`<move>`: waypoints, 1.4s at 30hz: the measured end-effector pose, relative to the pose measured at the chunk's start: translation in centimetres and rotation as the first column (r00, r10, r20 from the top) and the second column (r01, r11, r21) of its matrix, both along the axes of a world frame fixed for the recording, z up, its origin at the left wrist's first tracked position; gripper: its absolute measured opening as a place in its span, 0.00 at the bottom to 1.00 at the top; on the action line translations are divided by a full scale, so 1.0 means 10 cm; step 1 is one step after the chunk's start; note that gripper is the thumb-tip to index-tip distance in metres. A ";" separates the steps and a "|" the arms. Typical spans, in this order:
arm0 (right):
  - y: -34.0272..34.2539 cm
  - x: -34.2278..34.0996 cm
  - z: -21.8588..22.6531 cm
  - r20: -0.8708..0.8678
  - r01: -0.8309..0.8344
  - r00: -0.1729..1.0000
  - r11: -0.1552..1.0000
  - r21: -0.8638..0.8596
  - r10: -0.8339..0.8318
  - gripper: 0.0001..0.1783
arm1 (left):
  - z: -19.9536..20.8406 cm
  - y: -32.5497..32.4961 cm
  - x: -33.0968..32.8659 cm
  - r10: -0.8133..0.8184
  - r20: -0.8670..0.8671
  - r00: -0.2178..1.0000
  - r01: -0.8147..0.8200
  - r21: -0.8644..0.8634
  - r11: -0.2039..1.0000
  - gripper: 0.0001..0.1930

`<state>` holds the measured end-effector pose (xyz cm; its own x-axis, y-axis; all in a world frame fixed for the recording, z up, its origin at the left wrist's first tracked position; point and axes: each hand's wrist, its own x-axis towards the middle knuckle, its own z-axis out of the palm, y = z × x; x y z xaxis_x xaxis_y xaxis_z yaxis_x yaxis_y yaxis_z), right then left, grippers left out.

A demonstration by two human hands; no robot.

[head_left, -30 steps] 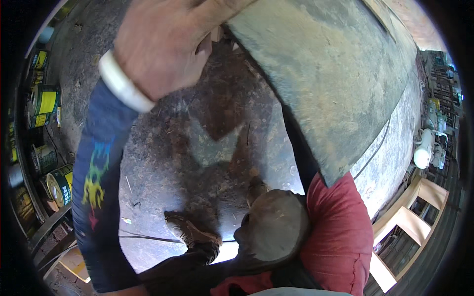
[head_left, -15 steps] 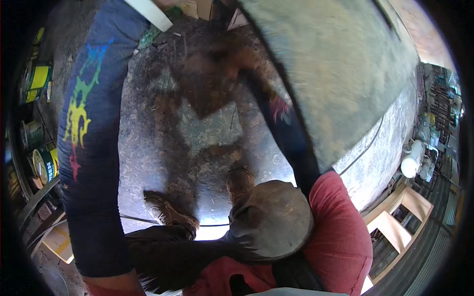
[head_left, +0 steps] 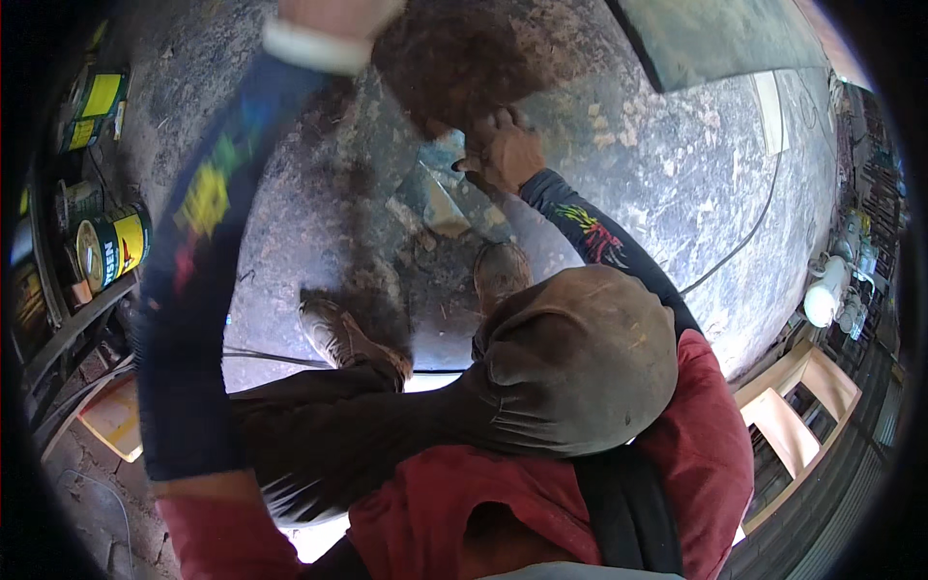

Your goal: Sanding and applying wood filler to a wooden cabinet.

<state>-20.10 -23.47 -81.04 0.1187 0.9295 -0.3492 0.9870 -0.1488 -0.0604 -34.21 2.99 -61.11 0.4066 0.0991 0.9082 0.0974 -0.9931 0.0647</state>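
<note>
Well, right hand [head_left: 505, 153] curls near the floor [head_left: 667, 193], left hand [head_left: 340, 16] blurred; fingers apart or together, I can't tell

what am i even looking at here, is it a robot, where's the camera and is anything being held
This is no robot, but a person's two bare hands. The pictures come from one wide fisheye camera worn on the head, looking down, so straight edges bend near the rim. The left hand, wearing a white wristband, is cut off by the top edge, so I can't tell if it holds anything. The right hand is at or above the stained grey floor, beside pale patches too unclear to name; nothing plainly shows in its grip. A flat grey-green panel is at upper right, a round dark-green and yellow can at left, a pale wooden frame at lower right.
</note>
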 end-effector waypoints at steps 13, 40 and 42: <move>0.90 0.06 0.16 -0.196 -0.228 0.941 0.945 0.232 0.276 0.27 | -1.69 -1.04 -1.47 -0.261 -0.935 0.240 -0.632 -0.355 0.689 0.46; -0.27 0.03 1.13 -0.826 0.620 0.309 0.758 -0.201 -0.472 0.20 | -0.76 0.98 -1.59 0.038 -0.644 0.764 -0.430 -0.465 0.774 0.36; -0.02 -0.06 1.13 -0.838 0.648 0.292 0.739 -0.182 -0.462 0.15 | -0.83 0.58 -1.52 -0.148 -0.513 0.845 -0.230 -0.600 0.766 0.39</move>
